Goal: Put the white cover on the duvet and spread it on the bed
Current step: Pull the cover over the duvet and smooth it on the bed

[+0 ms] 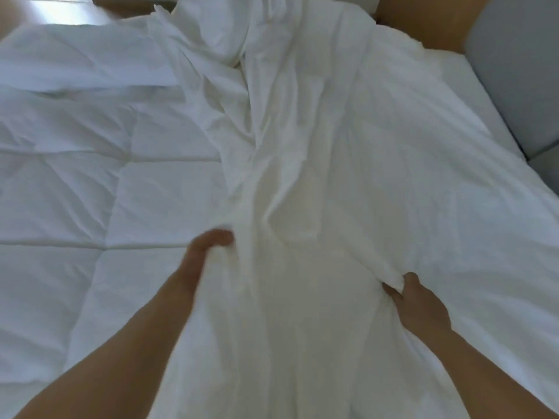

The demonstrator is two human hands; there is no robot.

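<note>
Lying rumpled over the quilted duvet (99, 192), the white cover (302, 182) is bunched in both hands' grip.

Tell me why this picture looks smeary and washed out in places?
Head view: the left hand, gripping the thin white fabric cover, is motion-blurred; the right hand, pinching it too, looks sharper; glare bleaches the shiny floor at top left.

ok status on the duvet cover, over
Left hand and right hand both gripping white cover. Cover bunched over quilted duvet, not on yet. Nothing in the way.
</note>
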